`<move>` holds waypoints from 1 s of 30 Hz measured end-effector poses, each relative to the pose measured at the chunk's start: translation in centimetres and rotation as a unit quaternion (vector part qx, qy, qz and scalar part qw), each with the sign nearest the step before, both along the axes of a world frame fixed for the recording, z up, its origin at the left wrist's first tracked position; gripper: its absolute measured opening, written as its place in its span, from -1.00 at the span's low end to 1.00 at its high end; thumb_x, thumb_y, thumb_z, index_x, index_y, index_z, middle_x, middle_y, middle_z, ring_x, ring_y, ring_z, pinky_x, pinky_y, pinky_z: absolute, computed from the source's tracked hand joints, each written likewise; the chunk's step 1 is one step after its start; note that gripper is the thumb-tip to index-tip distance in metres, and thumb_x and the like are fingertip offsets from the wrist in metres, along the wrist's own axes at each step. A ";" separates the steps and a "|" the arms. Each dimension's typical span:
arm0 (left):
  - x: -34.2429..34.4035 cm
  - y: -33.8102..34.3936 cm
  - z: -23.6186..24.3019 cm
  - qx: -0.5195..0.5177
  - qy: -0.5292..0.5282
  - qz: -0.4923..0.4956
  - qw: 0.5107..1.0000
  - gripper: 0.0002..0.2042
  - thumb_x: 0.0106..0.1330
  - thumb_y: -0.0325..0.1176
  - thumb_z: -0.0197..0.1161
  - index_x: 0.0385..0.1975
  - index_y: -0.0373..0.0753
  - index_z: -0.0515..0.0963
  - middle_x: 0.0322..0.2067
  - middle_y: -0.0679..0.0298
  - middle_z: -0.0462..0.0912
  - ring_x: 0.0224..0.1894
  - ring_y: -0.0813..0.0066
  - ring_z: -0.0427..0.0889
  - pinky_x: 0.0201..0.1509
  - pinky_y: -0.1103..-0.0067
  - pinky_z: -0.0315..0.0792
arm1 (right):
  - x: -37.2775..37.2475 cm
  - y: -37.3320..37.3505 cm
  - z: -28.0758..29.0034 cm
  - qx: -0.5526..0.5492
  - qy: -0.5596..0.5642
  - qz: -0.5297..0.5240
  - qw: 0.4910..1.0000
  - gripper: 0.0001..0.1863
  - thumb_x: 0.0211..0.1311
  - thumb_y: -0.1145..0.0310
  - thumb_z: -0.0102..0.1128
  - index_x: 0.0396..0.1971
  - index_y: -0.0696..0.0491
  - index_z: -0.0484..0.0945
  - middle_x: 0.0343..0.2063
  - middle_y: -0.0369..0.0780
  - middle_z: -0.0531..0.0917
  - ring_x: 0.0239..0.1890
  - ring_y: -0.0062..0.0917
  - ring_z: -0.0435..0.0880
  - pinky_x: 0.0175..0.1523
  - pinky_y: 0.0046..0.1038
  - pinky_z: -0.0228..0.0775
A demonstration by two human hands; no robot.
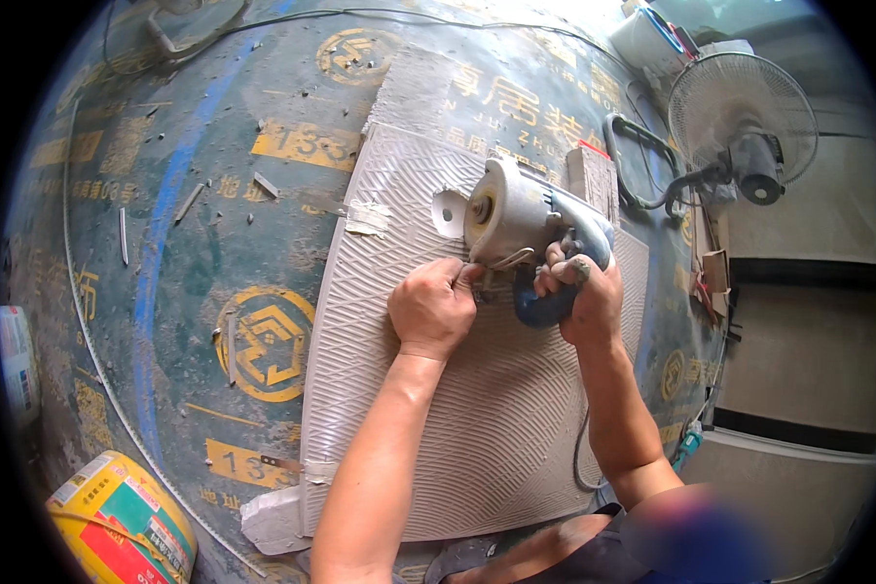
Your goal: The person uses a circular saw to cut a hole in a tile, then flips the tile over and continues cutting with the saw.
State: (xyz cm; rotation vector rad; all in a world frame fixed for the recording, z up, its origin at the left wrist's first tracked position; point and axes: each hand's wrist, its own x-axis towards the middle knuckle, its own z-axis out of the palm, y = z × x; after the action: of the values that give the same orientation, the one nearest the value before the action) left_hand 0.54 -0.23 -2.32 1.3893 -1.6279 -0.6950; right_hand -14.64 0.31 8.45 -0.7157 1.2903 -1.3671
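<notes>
Two bare hands are on a power tool (pixel 512 209), which sits over the upper middle of a large ridged slab (pixel 457 419). The right hand (pixel 586 292) wraps the tool's dark blue rear handle, fingers curled around it. The left hand (pixel 432 308) is clenched, its thumb and forefinger pinching the metal at the tool's lower edge. Just left of the tool's grey round housing, the slab shows a pale rounded patch (pixel 448 212). A whitish block (pixel 273 520) pokes out at the slab's lower left corner, near a yellow bucket (pixel 117 530). Around it spreads a dusty green floor covering (pixel 190 282) with yellow prints. To the upper right stands a fan (pixel 743 127); a cord (pixel 580 453) curves beside the right forearm.
</notes>
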 end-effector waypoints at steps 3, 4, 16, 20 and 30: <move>0.5 -0.1 -0.1 -0.005 0.005 -0.014 1.000 -0.81 0.20 -0.31 0.29 -0.61 -0.23 0.54 -0.55 0.16 0.61 -0.45 0.09 0.60 -0.40 0.29 0.42 | 0.3 0.0 0.1 0.001 -0.008 -0.003 1.000 -0.67 -0.10 0.58 0.05 -0.21 0.23 0.46 -0.55 -0.21 0.47 -0.63 -0.55 0.46 -0.49 -0.45 0.41; 0.9 -0.3 0.1 -0.009 0.006 -0.017 1.000 -0.80 0.20 -0.31 0.29 -0.61 -0.23 0.54 -0.55 0.15 0.61 -0.45 0.09 0.60 -0.40 0.29 0.42 | 0.4 -0.2 0.1 0.003 -0.021 -0.004 1.000 -0.69 -0.09 0.58 0.05 -0.23 0.21 0.45 -0.55 -0.21 0.47 -0.63 -0.55 0.46 -0.49 -0.44 0.41; 3.5 -0.6 0.7 -0.004 0.049 -0.004 0.999 -0.85 0.25 -0.43 0.25 -0.54 -0.32 0.54 -0.52 0.04 0.59 -0.43 0.01 0.58 -0.35 0.29 0.43 | 3.4 -0.4 -0.3 0.014 -0.069 -0.025 0.997 -0.83 -0.01 0.59 0.01 -0.34 0.12 0.40 -0.57 -0.24 0.46 -0.63 -0.56 0.44 -0.46 -0.45 0.39; 3.5 -0.6 0.7 0.000 0.029 -0.027 0.999 -0.85 0.25 -0.41 0.24 -0.53 -0.31 0.55 -0.51 0.05 0.60 -0.42 0.01 0.59 -0.34 0.29 0.44 | 2.8 0.1 -0.5 0.019 -0.061 -0.037 0.997 -0.83 0.01 0.59 -0.01 -0.33 0.12 0.39 -0.57 -0.23 0.47 -0.63 -0.56 0.44 -0.47 -0.45 0.39; 3.8 -1.1 0.3 -0.063 0.072 0.026 0.995 -0.94 0.04 -0.46 0.21 -0.61 -0.23 0.48 -0.60 0.11 0.46 -0.49 0.05 0.47 -0.43 0.29 0.33 | 4.4 -1.1 0.1 0.013 -0.062 -0.027 0.998 -0.86 0.01 0.60 -0.04 -0.37 0.12 0.39 -0.58 -0.22 0.48 -0.64 -0.56 0.45 -0.48 -0.44 0.41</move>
State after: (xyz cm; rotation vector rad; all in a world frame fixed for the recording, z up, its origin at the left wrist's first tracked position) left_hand 4.38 -1.35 -2.04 1.2574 -1.4926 -0.6359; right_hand -10.28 -0.79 8.56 -0.5727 1.2345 -1.4130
